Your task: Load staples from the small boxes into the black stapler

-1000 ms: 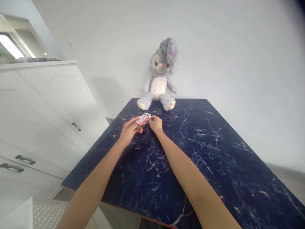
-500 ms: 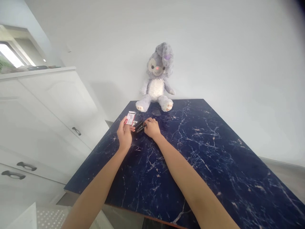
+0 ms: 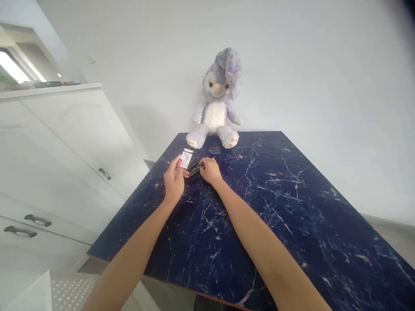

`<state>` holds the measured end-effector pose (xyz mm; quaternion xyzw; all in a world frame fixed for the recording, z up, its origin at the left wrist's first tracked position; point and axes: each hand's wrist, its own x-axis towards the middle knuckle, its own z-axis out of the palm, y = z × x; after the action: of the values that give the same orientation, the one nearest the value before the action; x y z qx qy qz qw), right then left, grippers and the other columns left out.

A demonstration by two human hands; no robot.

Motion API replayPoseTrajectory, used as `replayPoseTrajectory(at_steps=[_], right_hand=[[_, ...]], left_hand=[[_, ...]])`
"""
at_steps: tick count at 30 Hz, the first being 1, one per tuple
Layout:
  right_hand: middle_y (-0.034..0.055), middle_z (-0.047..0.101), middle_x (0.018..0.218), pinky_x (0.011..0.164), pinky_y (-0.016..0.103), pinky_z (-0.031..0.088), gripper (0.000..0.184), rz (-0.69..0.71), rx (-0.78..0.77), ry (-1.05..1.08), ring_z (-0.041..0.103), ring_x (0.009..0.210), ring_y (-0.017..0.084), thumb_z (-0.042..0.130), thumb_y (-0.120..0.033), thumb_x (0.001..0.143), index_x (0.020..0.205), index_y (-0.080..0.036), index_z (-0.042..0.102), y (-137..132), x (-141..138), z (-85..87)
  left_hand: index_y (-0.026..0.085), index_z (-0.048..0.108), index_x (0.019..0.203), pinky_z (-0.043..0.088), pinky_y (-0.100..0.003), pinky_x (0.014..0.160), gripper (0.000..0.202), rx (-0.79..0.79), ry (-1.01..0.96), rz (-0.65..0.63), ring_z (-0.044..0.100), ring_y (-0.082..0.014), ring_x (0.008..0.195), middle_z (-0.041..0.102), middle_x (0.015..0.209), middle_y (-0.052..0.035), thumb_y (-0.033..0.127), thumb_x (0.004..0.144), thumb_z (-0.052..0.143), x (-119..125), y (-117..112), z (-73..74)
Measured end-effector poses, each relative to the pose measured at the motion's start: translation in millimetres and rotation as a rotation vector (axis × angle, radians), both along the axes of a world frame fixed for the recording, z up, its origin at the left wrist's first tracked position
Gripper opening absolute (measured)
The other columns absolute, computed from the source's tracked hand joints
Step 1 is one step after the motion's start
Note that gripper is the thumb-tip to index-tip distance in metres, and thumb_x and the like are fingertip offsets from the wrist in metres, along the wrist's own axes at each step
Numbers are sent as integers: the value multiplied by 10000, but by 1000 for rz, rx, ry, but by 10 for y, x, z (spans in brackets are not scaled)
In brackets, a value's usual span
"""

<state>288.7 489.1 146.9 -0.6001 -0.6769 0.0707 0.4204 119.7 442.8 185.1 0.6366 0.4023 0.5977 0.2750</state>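
My left hand (image 3: 175, 178) grips a small white and red cardboard box (image 3: 186, 158), probably a staple box, tilted up with its dark-edged top end away from me. Just right of it, low over the table, is a slim black stapler (image 3: 193, 169), which looks opened into two long parts. My right hand (image 3: 210, 169) is closed on the stapler's right end, fingers curled over it. The fingertips of my left hand meet the stapler's left end. What lies under the right fingers is hidden.
The dark blue marble-patterned table (image 3: 259, 207) spreads under both arms. A grey plush rabbit (image 3: 215, 110) sits at its far edge against the wall, with a dark round patch (image 3: 214, 149) before its feet. White cabinets (image 3: 68, 151) with dark handles stand at the left.
The box in my left hand has shifted slightly right and now covers the white piece that showed behind it. My right hand keeps its grip on the stapler. The view has tilted slightly.
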Motion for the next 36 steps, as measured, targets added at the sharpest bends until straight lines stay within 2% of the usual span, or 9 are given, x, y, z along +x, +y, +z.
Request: replayPoseTrajectory(at_steps=[7,11,13,15,18,23,25,31,36], right_hand=[[20,752,939,840,295,512,124,-50,-26,259,690,863,183,592,-160,834,915,-216,667,40,77,-14],[36,762,970,863,292,529,117,-97,36,435,720,899,173,565,-263,894,967,-214,642,66,109,-12],[62,761,996,883,306,539,162,-111,115,637,725,925,181,572,-300,889,1000,-200,637,87,126,-1],[92,757,1018,888,325,554,224,-92,180,854,727,944,196,601,-321,861,1029,-177,636,94,137,14],[109,754,1013,869,351,577,279,-57,204,1007,729,921,209,620,-328,833,1048,-152,651,5,115,36],[78,757,987,872,341,578,251,-26,262,902,724,901,204,631,-356,864,1034,-183,695,-387,7,54],[65,757,982,861,329,575,228,-16,265,841,720,892,197,628,-359,878,1021,-198,704,-491,-10,53],[63,759,964,857,350,549,193,-181,210,700,703,910,211,620,-314,875,1004,-208,718,-444,44,28],[55,768,933,828,311,558,208,-113,162,846,717,859,192,614,-312,866,998,-191,720,-409,54,58]], left_hand=[[172,560,1419,581,-264,643,471,-37,35,-89,680,-140,624,706,744,-27,357,991,493,25,-9,-15],[162,534,1442,599,-278,664,491,-83,71,-171,704,-157,647,713,741,-33,361,996,484,59,4,-82],[168,529,1446,608,-278,664,489,-102,99,-194,720,-163,684,735,827,-54,356,997,482,79,11,-119],[186,547,1430,619,-276,655,470,-117,148,-212,734,-167,737,743,1011,-88,350,995,482,97,22,-154],[205,585,1395,634,-286,655,433,-140,250,-212,743,-170,754,722,1157,-98,305,986,485,111,47,-200],[182,600,1384,647,-341,708,443,-201,331,-197,739,-177,686,764,990,-86,189,963,463,132,84,-273],[183,614,1368,647,-351,730,441,-210,319,-223,740,-176,698,764,1000,-84,169,957,456,151,86,-295],[173,604,1358,649,-349,731,416,-253,212,-239,746,-173,748,723,1158,-107,210,983,427,183,95,-340],[176,619,1331,653,-356,730,399,-244,181,-206,743,-166,735,716,1157,-106,218,981,432,173,138,-357]])
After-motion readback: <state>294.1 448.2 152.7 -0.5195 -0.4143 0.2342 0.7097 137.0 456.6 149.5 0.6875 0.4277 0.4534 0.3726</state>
